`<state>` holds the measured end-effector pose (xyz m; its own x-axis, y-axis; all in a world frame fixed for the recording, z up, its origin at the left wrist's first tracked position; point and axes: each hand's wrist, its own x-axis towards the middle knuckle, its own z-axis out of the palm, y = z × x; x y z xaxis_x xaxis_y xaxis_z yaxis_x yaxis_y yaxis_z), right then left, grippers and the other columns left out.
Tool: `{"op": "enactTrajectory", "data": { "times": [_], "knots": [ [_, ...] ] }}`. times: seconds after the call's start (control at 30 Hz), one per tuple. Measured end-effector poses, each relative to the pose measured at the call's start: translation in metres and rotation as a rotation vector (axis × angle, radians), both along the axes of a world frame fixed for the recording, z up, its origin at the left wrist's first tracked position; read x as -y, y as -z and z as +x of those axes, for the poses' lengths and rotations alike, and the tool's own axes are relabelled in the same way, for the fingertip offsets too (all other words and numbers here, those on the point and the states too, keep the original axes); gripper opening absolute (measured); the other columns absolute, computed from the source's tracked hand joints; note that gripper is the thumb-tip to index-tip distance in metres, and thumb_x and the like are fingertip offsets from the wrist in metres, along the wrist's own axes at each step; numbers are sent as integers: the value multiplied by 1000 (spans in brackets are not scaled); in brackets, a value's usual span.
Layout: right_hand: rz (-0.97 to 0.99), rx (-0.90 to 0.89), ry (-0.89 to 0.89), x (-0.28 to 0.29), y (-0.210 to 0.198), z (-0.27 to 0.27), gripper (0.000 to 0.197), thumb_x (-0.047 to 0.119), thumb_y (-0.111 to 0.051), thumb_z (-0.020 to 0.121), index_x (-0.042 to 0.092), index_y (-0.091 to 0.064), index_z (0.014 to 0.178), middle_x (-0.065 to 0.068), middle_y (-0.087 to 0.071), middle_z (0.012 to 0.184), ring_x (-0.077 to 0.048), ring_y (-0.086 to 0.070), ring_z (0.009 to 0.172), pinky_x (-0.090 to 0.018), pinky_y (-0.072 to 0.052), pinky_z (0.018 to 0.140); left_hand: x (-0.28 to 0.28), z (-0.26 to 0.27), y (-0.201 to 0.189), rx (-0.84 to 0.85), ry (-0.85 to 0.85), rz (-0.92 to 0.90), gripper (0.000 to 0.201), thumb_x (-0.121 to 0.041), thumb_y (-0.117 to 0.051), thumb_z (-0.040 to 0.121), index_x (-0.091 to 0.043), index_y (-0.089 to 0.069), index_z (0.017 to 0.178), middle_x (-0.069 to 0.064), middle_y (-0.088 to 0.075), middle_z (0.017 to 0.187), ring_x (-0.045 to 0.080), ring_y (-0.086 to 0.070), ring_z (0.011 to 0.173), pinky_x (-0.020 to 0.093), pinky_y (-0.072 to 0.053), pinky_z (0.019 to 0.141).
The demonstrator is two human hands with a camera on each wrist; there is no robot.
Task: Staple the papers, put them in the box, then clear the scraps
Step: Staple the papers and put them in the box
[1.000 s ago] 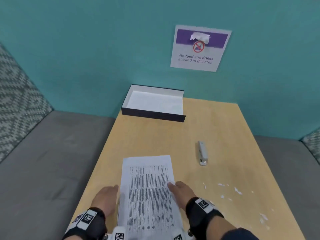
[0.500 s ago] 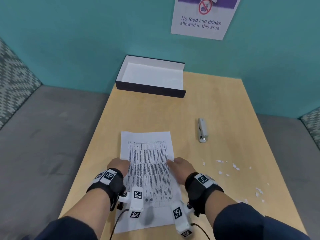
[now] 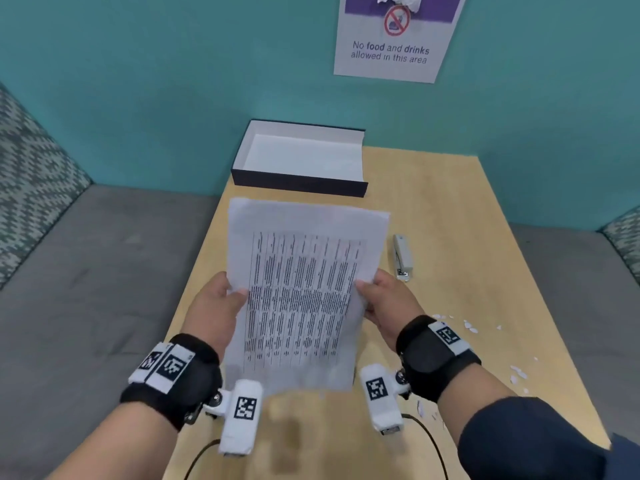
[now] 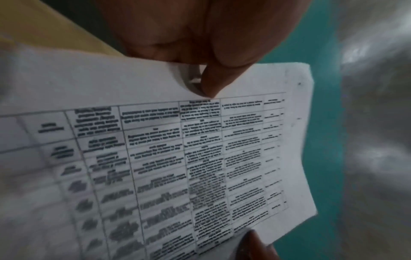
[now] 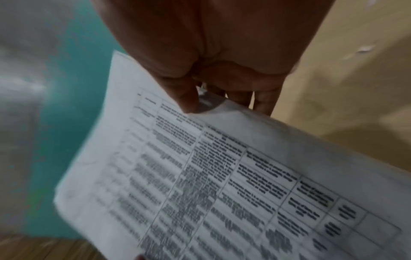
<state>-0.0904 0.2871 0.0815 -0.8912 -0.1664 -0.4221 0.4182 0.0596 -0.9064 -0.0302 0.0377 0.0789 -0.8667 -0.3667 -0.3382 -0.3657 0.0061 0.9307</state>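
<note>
Wall (image 3: 173, 81): teal; it carries a sign (image 3: 391, 53) reading "No food and drinks allowed in this area"; the sign's top is cut off by the frame edge.
Bench (image 3: 86, 289): grey cushioned seat on both sides of the table; patterned backrests show only at the frame edges.
Table (image 3: 467, 271): light wood; its near edge is hidden behind the arms and dark sleeves.
Papers (image 3: 301, 296): printed sheets with a ruled table of text, lifted off the tabletop and held between both hands above its middle; the print is too blurred to read in every view; how many sheets there are cannot be told; the far edge overlaps the box's front wall in the head view.
Box (image 3: 298, 183): open, dark outside and white inside, at the far left end of the table against the wall.
Left hand (image 3: 216, 306): it pinches the papers' left edge, thumb on top in the left wrist view (image 4: 213, 82); the fingers below are hidden by the sheet.
Right hand (image 3: 388, 299): it pinches the right edge, thumb on the printed face and fingers pressed together beneath, their tips showing past the edge in the right wrist view (image 5: 262, 102).
Stapler (image 3: 402, 258): grey, lying on the table just right of the papers, apart from both hands.
Scraps (image 3: 471, 327): small white bits scattered on the table's right side; some are hidden behind the right wrist.
</note>
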Motion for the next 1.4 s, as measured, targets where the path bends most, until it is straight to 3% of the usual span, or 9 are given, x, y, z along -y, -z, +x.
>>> {"op": "enactTrajectory", "data": {
  "times": [0.2,0.43,0.67,0.83,0.97,1.03,1.13,1.27,1.4],
  "knots": [
    [-30,-284,60,4,-44,10,22,11,-50,97,19,-71,97,3,-76,100,-14,-70,94,-29,-57,79,-17,-3,-32,-237,-82,174,28,5,-46,94,-16,-64,93,-3,-76,89,13,-70,79,25,-55,63],
    [-7,-262,48,-1,-30,23,34,-1,-48,90,16,-69,111,3,-75,108,-14,-68,102,-33,-54,87,-30,4,-34,-259,-187,182,33,13,-47,89,-15,-65,95,2,-73,94,15,-68,86,16,-53,61],
    [-104,-247,23,0,-28,23,39,-6,-39,93,11,-67,115,-1,-75,111,-14,-68,103,-17,-53,73,-41,10,-43,-313,-180,205,34,9,-43,93,-15,-64,105,-6,-76,91,5,-70,83,13,-52,61],
    [-106,-203,-10,0,-16,20,41,-6,-40,92,14,-65,118,-2,-73,115,-17,-66,109,-28,-50,89,-44,6,-41,-271,-161,180,32,2,-43,98,-19,-65,110,-3,-75,101,12,-70,95,20,-53,73],
    [-15,-151,-19,-8,-3,8,47,-9,-40,81,17,-69,107,-4,-74,111,-22,-66,108,-40,-50,94,-34,-1,-38,-238,-135,80,25,-7,-45,99,-18,-66,108,2,-75,102,21,-70,97,39,-55,81],
    [106,-134,-32,-16,2,-4,41,-4,-42,74,14,-67,101,-7,-73,106,-26,-65,103,-43,-51,90,-29,-5,-38,-230,-123,12,22,-10,-47,99,-21,-66,104,1,-75,99,23,-70,95,42,-55,80],
    [333,-120,104,-30,4,-38,28,4,-47,87,14,-62,108,-7,-66,108,-20,-59,90,-31,-42,75,-23,-13,-40,-227,-140,-38,21,-11,-49,98,-24,-66,98,1,-75,95,27,-70,94,44,-55,81],
    [720,-95,113,-51,21,-100,40,27,-46,93,9,-50,128,-16,-60,116,-34,-62,94,-36,-50,80,-21,-23,-44,-199,-129,-85,18,-15,-53,96,-28,-66,93,1,-75,95,28,-70,93,55,-53,88],
    [1009,41,-45,-60,41,-139,33,31,-40,95,6,-52,113,-19,-59,112,-34,-58,88,-33,-42,68,-20,-28,-46,-161,-102,-145,13,-30,-54,87,-28,-67,90,2,-75,93,28,-70,90,59,-53,85]
  ]
}}
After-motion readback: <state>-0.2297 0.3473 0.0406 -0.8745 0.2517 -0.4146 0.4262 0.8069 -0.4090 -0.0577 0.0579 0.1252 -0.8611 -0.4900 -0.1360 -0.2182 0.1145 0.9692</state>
